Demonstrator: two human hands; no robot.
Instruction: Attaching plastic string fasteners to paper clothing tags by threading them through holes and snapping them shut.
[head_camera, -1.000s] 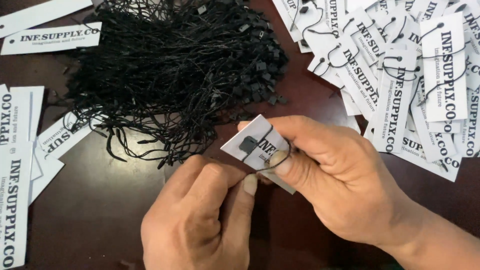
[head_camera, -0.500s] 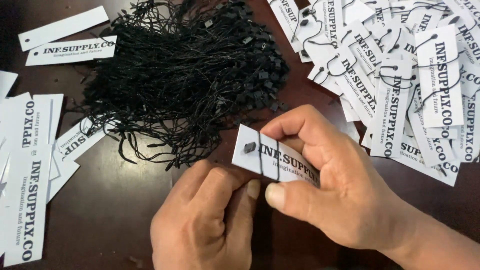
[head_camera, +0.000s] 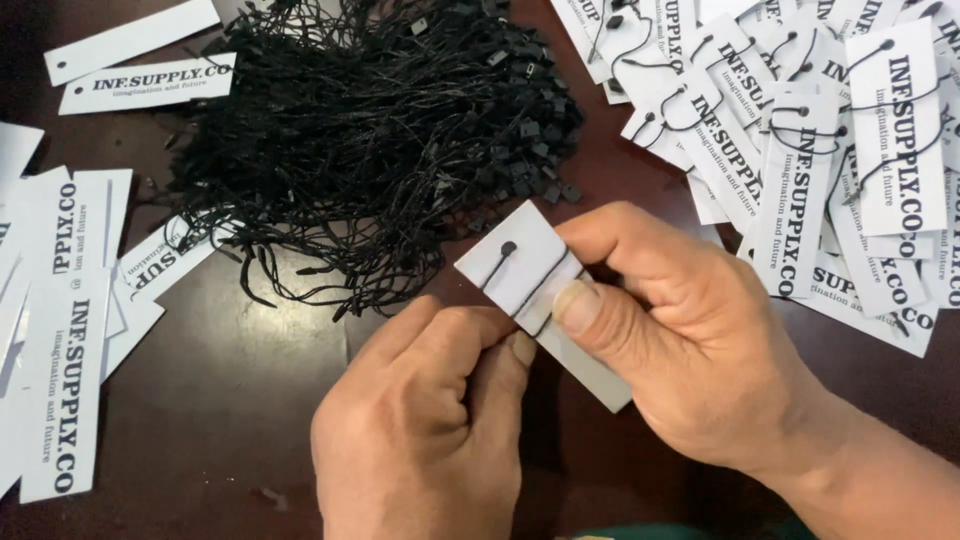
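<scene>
Since half second ago: white tag (head_camera: 525, 285) flipped, blank side now up, black string (head_camera: 530, 290) threaded through hole and looped across it. Right hand (head_camera: 690, 350) closed on tag, thumb pressing string onto card. Left hand (head_camera: 420, 430) fingertips pinched on string at tag's near edge. Tag at centre, just near of black string pile (head_camera: 370, 130). Strung tags heap (head_camera: 800, 130) far right; plain tags (head_camera: 60, 330) at left edge. Bare dark table (head_camera: 220, 420) near left gives open room.

String heap (head_camera: 370, 140) ahead; tag piles (head_camera: 800, 150) flank.
</scene>
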